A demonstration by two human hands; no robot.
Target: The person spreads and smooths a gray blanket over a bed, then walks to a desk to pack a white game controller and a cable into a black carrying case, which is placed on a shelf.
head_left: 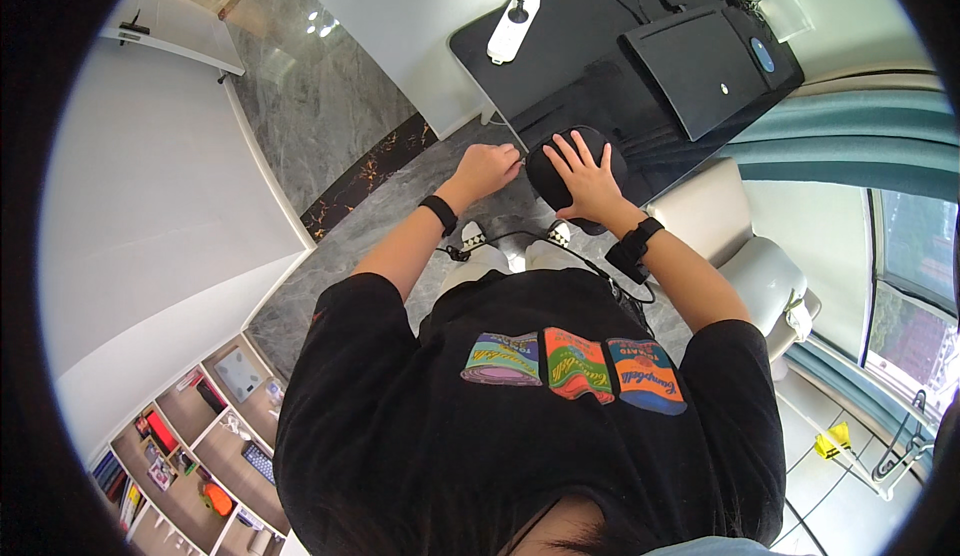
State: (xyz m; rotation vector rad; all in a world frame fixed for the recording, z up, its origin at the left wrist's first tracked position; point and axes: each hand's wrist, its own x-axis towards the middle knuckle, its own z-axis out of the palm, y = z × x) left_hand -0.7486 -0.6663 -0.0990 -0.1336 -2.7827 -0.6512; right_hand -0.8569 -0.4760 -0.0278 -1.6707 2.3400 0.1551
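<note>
A rounded black case (544, 182) is at the near left corner of the black table (560, 106), partly past its edge. My right hand (590, 184) lies over its top with the fingers spread and the thumb toward the near side. At the left rim of the case, my left hand (488, 169) is closed in a pinch. A tiny glint shows at those fingertips, which looks like a zipper pull (522, 160). The underside of the case is hidden.
A white power strip (514, 26) and a closed black laptop (695, 71) are on the table. To the right stand a pale chair (710, 211) and teal curtains (840, 141). A dark cable (520, 234) crosses near my feet. Shelves (205, 436) are at lower left.
</note>
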